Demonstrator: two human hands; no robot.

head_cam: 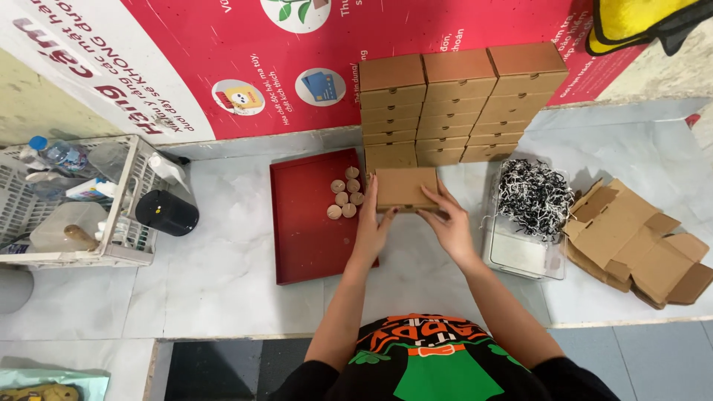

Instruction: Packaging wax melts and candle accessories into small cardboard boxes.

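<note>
Two hands on one small cardboard box [405,188], lying on marble floor between red tray [312,223] and clear tub [523,256]. Left hand [371,226] fingers wrapped on left edge; right hand [449,223] fingers spread over right edge. Best press evenly, keep flaps square.

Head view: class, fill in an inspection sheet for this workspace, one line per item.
Surface: pale marble floor.
Job's things: closed brown box held at both ends; round wooden caps on red tray.
Clutter: stacked boxes, flat cardboard, tub of shredded paper, white basket of bottles, black jar.
Grippers: left hand and right hand both grip the box.
Cables: nothing seen.
Surroundings: red poster on wall.
</note>
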